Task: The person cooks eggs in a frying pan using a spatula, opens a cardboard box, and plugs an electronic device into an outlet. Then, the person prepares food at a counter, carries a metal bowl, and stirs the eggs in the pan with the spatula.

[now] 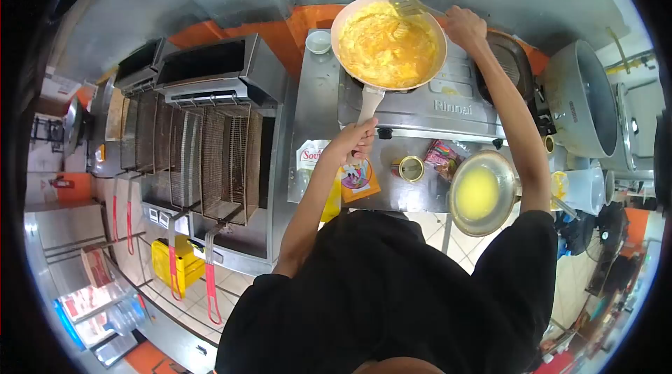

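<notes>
My left hand [352, 142] is wrapped round the pale handle of a frying pan [370, 99], which sits over the near-left part of a Rinnai gas stove [462, 104]. Soft, partly set yellow egg [387, 44] fills the pan, with some runny liquid among the curds. In my right hand [465, 27] is the handle of a slotted spatula [407, 4]. Its blade reaches over the pan's far rim, touching or just above the egg; I cannot tell which. A small white bowl [318, 41] stands left of the pan.
Nearer me are an open tin [409, 169], a purple packet [444, 157], an orange packet [359, 179] and a metal pan with yellow liquid [479, 194]. A grill pan [505, 66] and a big pot [581, 100] stand right. Fryer baskets [227, 157] are left.
</notes>
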A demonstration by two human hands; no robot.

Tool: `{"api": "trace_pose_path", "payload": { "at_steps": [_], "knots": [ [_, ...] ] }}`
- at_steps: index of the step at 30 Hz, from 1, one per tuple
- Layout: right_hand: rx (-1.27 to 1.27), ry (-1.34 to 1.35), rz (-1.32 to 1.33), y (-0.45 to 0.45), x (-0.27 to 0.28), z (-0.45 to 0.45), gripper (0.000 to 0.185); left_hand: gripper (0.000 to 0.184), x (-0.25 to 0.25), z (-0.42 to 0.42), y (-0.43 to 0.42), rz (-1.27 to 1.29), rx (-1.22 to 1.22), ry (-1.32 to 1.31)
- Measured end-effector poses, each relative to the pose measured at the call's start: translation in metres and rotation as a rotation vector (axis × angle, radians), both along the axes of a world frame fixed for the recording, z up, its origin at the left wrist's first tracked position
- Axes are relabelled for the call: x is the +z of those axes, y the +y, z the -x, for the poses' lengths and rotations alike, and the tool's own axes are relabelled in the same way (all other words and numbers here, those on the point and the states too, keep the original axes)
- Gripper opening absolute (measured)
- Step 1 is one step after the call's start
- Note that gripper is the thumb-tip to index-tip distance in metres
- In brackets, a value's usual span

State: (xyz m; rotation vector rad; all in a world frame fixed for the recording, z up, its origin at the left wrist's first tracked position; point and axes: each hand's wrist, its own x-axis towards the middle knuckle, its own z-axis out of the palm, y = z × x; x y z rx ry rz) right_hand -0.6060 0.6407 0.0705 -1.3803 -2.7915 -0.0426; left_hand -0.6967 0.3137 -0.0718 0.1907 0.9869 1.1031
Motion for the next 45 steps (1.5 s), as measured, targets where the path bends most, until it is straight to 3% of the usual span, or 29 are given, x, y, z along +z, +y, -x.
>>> {"api": "trace_pose_path", "payload": {
  "at_steps": [5,11,17,21,24,27,30,31,33,36,41,45],
  "knots": [
    [0.130,0.126,0.062,-0.001,-0.037,0.034,0.031,0.041,0.003,0.009,-0.001,0.013,-0.047,-0.002],
    [0.559,0.146,0.040,-0.003,-0.029,0.000,0.026,0.038,0.003,0.013,0.000,0.008,-0.065,0.031],
    [0.788,-0.053,-0.007,-0.032,0.048,-0.037,0.022,0.038,0.012,-0.002,0.001,0.064,-0.017,0.059],
    [0.717,-0.272,-0.131,-0.037,0.092,-0.033,0.014,0.037,0.005,-0.004,0.000,0.020,-0.001,0.076],
    [0.466,-0.660,-0.213,-0.068,0.145,-0.016,0.024,0.036,0.006,-0.011,0.004,0.055,0.006,0.022],
    [0.410,-0.688,-0.271,-0.058,0.130,-0.006,0.023,0.035,0.006,-0.011,0.003,0.026,0.019,0.030],
    [0.422,-0.415,-0.314,-0.017,0.054,-0.002,0.034,0.036,0.007,-0.013,0.002,0.012,0.032,0.040],
    [0.430,-0.336,-0.367,-0.014,0.037,-0.006,0.027,0.036,0.007,-0.013,0.002,0.008,0.033,0.043],
    [0.450,-0.173,-0.468,-0.019,0.028,-0.005,0.015,0.037,0.007,-0.012,0.001,0.000,0.042,0.050],
    [0.518,-0.221,-0.425,-0.034,0.062,-0.007,0.017,0.037,0.012,-0.010,0.000,0.021,0.026,0.073],
    [0.301,-0.140,-0.428,-0.025,0.016,0.003,0.012,0.039,0.008,-0.013,0.000,0.024,0.037,0.156],
    [0.497,0.056,-0.475,-0.010,-0.009,0.009,0.016,0.040,0.011,-0.011,0.000,0.031,0.034,0.188]
  ]
}}
